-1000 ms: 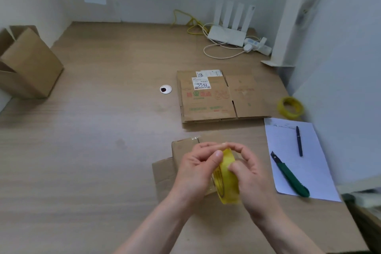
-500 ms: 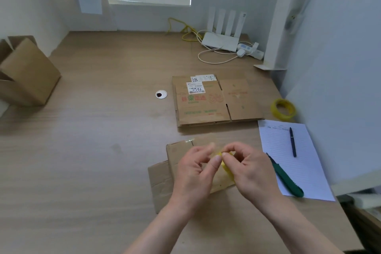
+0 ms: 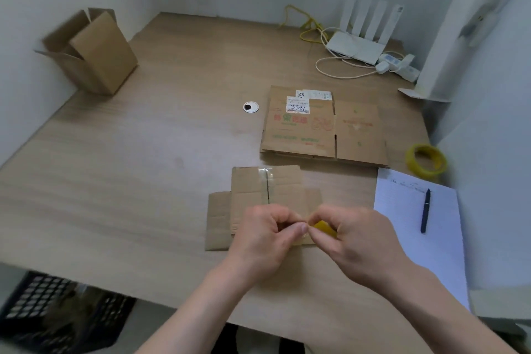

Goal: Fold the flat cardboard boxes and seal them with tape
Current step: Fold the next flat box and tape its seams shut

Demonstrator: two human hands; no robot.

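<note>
A small flat cardboard box (image 3: 267, 195) lies on the wooden table just beyond my hands, with a strip of clear tape across its far edge. Both hands hover over its near end. My right hand (image 3: 356, 241) is closed around a yellow tape roll (image 3: 323, 227), of which only a sliver shows. My left hand (image 3: 265, 238) pinches at the roll's edge with thumb and forefinger. A larger flat printed box (image 3: 321, 126) with white labels lies farther back. A folded open box (image 3: 92, 49) stands at the far left by the wall.
A second yellow tape roll (image 3: 426, 161) lies at the right beside a lined sheet of paper (image 3: 419, 227) with a pen (image 3: 425, 210). A router (image 3: 356, 46) and cables sit at the back. A black crate (image 3: 57, 316) is below the table's near edge.
The view has tilted down and shifted left. The tape roll has turned and sunk deeper into my right hand. The green knife on the paper is no longer visible.
</note>
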